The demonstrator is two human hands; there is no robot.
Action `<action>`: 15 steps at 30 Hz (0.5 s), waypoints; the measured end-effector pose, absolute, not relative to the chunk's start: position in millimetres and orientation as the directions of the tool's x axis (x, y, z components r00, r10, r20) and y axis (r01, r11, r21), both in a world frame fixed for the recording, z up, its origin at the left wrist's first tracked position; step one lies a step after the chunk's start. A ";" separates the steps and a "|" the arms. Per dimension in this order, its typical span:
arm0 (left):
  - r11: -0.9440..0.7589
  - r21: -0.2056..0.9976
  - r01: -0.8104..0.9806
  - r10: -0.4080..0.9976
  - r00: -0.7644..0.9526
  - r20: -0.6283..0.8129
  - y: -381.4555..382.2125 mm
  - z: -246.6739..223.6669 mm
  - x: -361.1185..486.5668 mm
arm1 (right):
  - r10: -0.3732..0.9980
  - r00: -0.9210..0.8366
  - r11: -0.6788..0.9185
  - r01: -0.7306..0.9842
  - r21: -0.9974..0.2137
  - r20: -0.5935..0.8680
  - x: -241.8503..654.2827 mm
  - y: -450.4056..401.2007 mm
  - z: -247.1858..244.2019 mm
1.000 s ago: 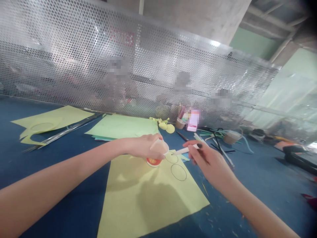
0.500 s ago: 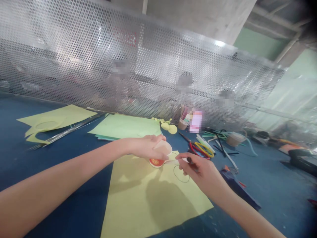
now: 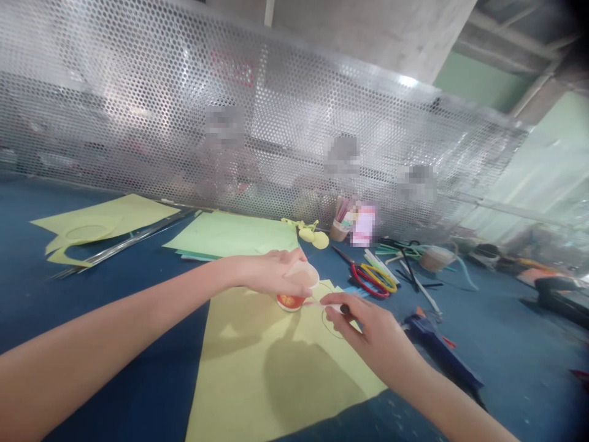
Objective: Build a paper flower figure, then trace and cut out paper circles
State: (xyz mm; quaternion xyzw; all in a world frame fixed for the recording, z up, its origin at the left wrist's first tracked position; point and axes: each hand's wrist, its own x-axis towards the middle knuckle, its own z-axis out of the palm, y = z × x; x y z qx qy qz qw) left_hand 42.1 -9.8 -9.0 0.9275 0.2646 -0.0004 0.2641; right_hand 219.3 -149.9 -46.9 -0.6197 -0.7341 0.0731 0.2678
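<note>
My left hand (image 3: 271, 273) grips a small paper cup (image 3: 291, 301) with a pale upper part and a red printed band low down. The cup rests on a large yellow paper sheet (image 3: 243, 368). Between the fingers of my right hand (image 3: 363, 322) is a pen (image 3: 338, 308) with a white barrel and a dark end, its tip pointing at the cup's base. A drawn circle (image 3: 323, 324) shows on the sheet beside the cup, partly covered by my right fingers.
Scissors (image 3: 372, 279) with red and yellow handles lie behind my right hand. Further right is a dark blue glue gun (image 3: 442, 350). Green paper (image 3: 234, 234), cut yellow scraps (image 3: 76, 236), a cup of sticks (image 3: 340, 227) and a phone (image 3: 364, 224) line the back, before a perforated metal screen (image 3: 161, 123).
My right hand has shifted slightly left and down with the pen, covering more of the drawn circle. My left hand keeps the cup in nearly the same place.
</note>
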 end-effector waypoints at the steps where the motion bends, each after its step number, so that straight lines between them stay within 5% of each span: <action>1: -0.723 0.491 0.485 0.485 0.863 -0.138 -9.1 -9.8 41.7 | 0.939 -0.117 0.249 0.878 -0.408 0.323 218.1 -151.1 -48.4; 7: -0.724 0.490 0.486 0.488 0.862 -0.135 -7.8 -11.8 40.4 | 0.807 -0.399 0.474 0.878 -0.074 0.435 205.5 -154.9 -59.6; 11: -0.722 0.483 0.496 0.496 0.857 -0.139 -8.8 -10.7 39.3 | 0.729 -0.582 0.541 0.812 0.218 0.361 196.3 -157.0 -67.9; 15: -0.727 0.461 0.509 0.501 0.852 -0.151 -9.5 -10.0 37.5 | 0.697 -0.647 0.550 0.759 0.349 0.307 189.6 -159.2 -72.2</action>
